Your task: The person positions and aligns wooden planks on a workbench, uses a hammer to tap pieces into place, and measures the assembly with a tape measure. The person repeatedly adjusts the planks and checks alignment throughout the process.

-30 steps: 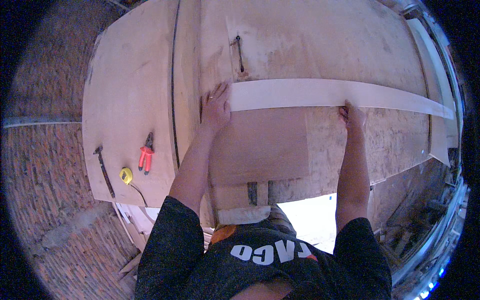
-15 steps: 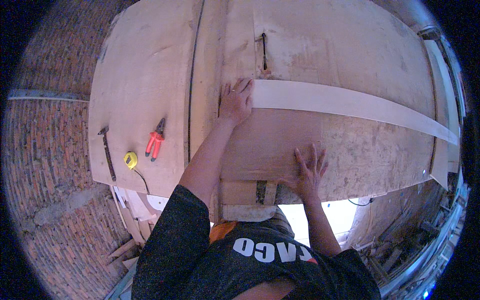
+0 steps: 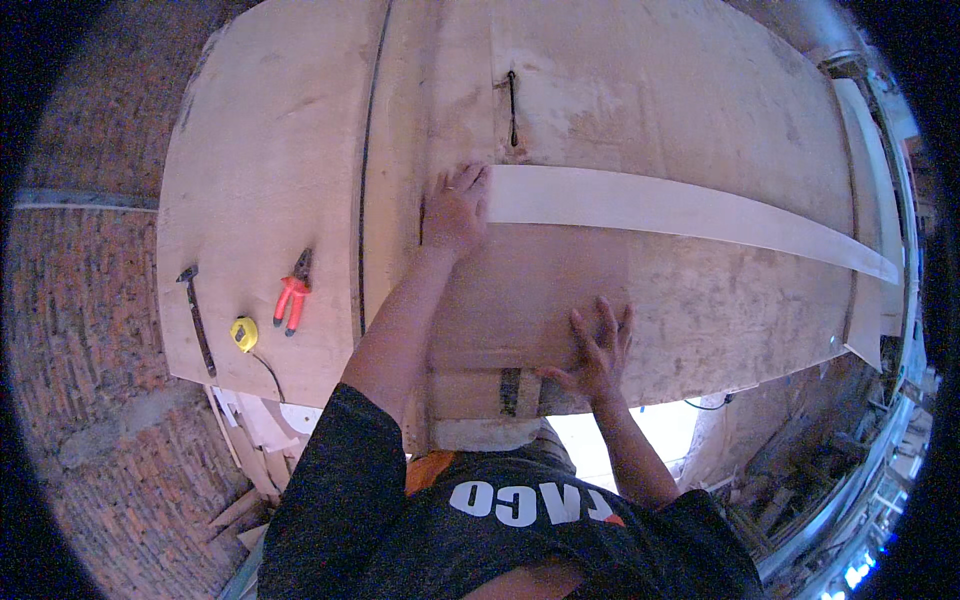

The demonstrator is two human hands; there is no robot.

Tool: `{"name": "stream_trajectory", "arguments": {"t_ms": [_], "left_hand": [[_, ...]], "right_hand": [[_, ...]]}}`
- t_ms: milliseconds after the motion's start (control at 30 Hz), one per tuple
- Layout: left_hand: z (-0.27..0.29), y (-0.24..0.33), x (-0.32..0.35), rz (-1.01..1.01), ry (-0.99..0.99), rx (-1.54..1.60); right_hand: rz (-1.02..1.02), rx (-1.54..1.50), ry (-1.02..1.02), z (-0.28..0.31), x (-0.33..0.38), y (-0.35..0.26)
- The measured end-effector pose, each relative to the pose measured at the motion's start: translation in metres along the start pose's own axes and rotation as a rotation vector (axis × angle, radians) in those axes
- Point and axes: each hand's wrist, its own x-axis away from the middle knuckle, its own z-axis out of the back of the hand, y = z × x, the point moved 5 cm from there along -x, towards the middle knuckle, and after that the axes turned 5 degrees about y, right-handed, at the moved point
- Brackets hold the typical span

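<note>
My left hand (image 3: pixel 456 215) rests at the left end of a long, pale wood strip (image 3: pixel 620 205), fingers curled over that end, which they partly hide. The strip runs rightward across the plywood worktop (image 3: pixel 700 90) to its far right side. Just below it lies a darker brown thin board (image 3: pixel 520 290). On the right part of this board my right hand (image 3: pixel 598 358) lies with its fingers spread, holding nothing.
On the left of the worktop are a hammer (image 3: pixel 198 320), a yellow tape measure (image 3: pixel 244 334) and red-handled pliers (image 3: pixel 292 293). A dark slot (image 3: pixel 513 108) sits beyond the strip. Wood offcuts (image 3: pixel 262 440) lie below at left, beside a brick surface (image 3: pixel 80 310).
The whole view has shifted slightly, so the worktop and tools appear further left. My left hand keeps its place on the strip's end; my right hand stays spread on the board.
</note>
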Motion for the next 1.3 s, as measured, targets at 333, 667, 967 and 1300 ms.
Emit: {"name": "stream_trajectory", "arguments": {"t_ms": [333,667,967,1300], "left_hand": [[-0.001,-0.010,-0.016,-0.041,0.072,0.040],[-0.006,-0.019,-0.035,-0.027,0.104,0.087],[-0.007,-0.022,-0.050,-0.022,0.079,0.015],[-0.006,-0.024,-0.052,-0.042,0.058,-0.010]], "right_hand": [[-0.060,-0.002,-0.036,0.001,-0.022,-0.004],[-0.078,-0.003,-0.044,-0.002,-0.042,-0.001],[-0.028,0.000,0.011,-0.011,-0.054,0.005],[-0.020,0.042,-0.225,-0.023,-0.052,-0.054]]}}
